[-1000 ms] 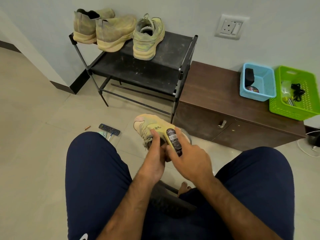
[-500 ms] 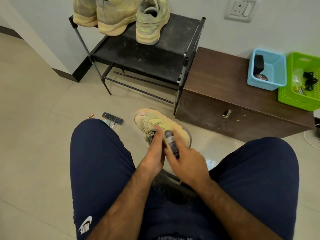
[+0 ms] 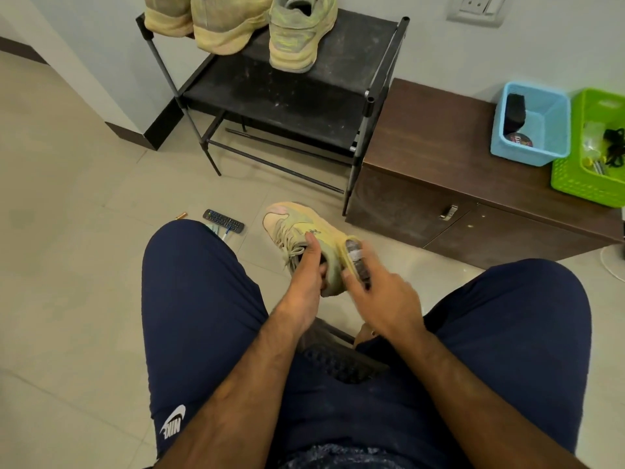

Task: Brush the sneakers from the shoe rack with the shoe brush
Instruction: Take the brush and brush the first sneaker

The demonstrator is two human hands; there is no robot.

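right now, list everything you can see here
sneakers on rack: 3, yellow-tan, top shelf
held sneaker: 1, yellow-tan, in front of the knees
shoe brush: 1, dark back, against held sneaker's side
shoe rack: 1, black, by the wall
cabinet: 1, brown, right of shoe rack
blue basket: 1, blue, on cabinet
green basket: 1, green, on cabinet, right of blue basket
remote: 1, black, floor by left knee
wall socket: 1, white, above cabinet
left hand: 1, grips held sneaker
right hand: 1, holds shoe brush

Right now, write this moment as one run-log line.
left hand: grips sneaker | right hand: holds shoe brush against sneaker's side | shoe rack: three shoes on top
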